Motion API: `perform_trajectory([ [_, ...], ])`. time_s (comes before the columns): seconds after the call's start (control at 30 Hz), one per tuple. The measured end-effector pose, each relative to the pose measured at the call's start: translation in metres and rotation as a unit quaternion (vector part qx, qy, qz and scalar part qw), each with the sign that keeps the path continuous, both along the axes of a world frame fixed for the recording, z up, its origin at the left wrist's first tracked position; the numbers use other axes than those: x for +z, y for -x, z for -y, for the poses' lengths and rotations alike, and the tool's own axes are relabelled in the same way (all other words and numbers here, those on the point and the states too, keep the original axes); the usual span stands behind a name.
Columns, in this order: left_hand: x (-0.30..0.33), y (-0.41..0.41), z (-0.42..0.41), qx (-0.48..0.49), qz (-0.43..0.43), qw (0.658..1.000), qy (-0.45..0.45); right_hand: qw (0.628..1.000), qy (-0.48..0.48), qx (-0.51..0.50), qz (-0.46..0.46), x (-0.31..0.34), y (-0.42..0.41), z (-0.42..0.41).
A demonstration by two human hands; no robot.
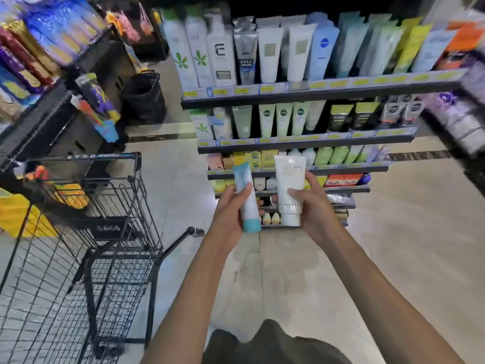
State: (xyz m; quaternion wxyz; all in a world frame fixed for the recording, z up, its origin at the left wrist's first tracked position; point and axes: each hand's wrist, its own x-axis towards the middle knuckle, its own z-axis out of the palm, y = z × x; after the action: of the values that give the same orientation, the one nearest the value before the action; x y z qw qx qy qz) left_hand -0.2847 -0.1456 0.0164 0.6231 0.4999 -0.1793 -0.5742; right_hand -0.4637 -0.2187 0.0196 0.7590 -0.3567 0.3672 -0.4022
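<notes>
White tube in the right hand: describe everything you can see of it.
The white tube looks like a matte plastic squeeze tube, held upright with its broad white cap at the bottom and its flat crimped end up. Small print near the top is too blurred to read. The right hand grips its lower half, thumb across the front. It sits right of the teal-capped tube, not touching it.

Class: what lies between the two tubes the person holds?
In the head view, only fingertips of the left hand gripping the teal-capped tube; the white tube stands apart.
</notes>
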Motion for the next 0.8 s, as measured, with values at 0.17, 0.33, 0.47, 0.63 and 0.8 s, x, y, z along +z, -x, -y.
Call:
perform_trajectory([
  [0.17,-0.001,0.047,0.028,-0.027,0.044,0.999,-0.004,0.999,0.005,-0.031,-0.01,0.001,0.048,0.015],
  [0.33,-0.007,0.07,0.059,-0.047,0.07,0.996,-0.012,0.998,0.0,-0.056,-0.011,-0.003,0.074,0.037],
  [0.47,-0.016,0.079,0.094,-0.071,0.045,0.996,-0.009,0.997,-0.002,-0.077,-0.021,-0.009,0.086,0.062],
  [0.63,-0.02,0.09,0.139,-0.088,0.041,0.995,0.0,0.996,-0.007,-0.081,-0.029,-0.015,0.1,0.102],
  [0.8,-0.022,0.093,0.187,-0.094,0.026,0.995,-0.002,0.994,-0.012,-0.099,-0.042,-0.016,0.104,0.147],
])
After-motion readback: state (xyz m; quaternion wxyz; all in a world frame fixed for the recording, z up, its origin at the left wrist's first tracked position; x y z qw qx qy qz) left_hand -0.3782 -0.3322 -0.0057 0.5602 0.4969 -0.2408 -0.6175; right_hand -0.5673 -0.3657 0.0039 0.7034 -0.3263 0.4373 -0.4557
